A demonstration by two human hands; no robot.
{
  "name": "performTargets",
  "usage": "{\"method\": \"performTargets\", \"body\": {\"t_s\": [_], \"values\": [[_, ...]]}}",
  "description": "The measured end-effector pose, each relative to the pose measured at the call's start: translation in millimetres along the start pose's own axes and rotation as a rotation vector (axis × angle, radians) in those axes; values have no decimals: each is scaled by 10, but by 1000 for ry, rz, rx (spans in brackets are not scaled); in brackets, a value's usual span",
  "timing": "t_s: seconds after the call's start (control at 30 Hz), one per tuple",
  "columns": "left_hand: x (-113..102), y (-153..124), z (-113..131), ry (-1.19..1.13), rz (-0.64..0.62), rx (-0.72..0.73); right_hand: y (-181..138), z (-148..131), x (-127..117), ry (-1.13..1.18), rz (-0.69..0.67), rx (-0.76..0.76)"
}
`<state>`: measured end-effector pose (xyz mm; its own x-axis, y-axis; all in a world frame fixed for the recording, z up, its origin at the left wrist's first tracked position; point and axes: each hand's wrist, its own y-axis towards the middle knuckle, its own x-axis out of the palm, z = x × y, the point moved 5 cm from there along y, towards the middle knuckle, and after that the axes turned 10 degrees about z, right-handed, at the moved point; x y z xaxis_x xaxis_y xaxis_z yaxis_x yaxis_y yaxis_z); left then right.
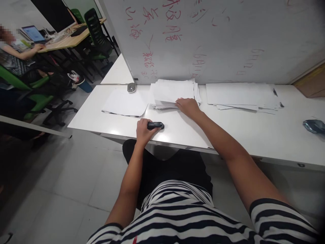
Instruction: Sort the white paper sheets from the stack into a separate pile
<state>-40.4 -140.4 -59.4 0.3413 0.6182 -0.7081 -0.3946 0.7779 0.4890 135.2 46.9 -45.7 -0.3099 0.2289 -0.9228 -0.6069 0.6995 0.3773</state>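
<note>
My left hand (143, 130) is closed around a black stapler (155, 125) that rests on the white table (177, 130). My right hand (188, 105) lies on the near edge of a thick stack of white paper (172, 92), fingers curled at the sheets' edge. The stack sits against the whiteboard, between two other lots of paper.
A loose white sheet (125, 103) lies left of the stack and a spread of sheets (241, 95) to its right. A small grey object (131, 87) sits by the whiteboard (228, 37). A dark object (314, 126) lies far right. Another person (17, 56) sits at a desk back left.
</note>
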Motion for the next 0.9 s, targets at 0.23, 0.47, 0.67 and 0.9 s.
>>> {"method": "performTargets", "body": {"t_s": [0.23,0.47,0.67,0.9], "values": [[3,-12,-32,-19,13,18,41,43,-19,64,-17,103],[37,-15,-59,23,37,-14,75,167,-259,323,157,219],[-97,-57,-42,-33,243,-74,-666,-23,-970,441,557,74],[-114,-558,394,-1168,15,-610,-2082,-545,-918,333,547,-154]]}}
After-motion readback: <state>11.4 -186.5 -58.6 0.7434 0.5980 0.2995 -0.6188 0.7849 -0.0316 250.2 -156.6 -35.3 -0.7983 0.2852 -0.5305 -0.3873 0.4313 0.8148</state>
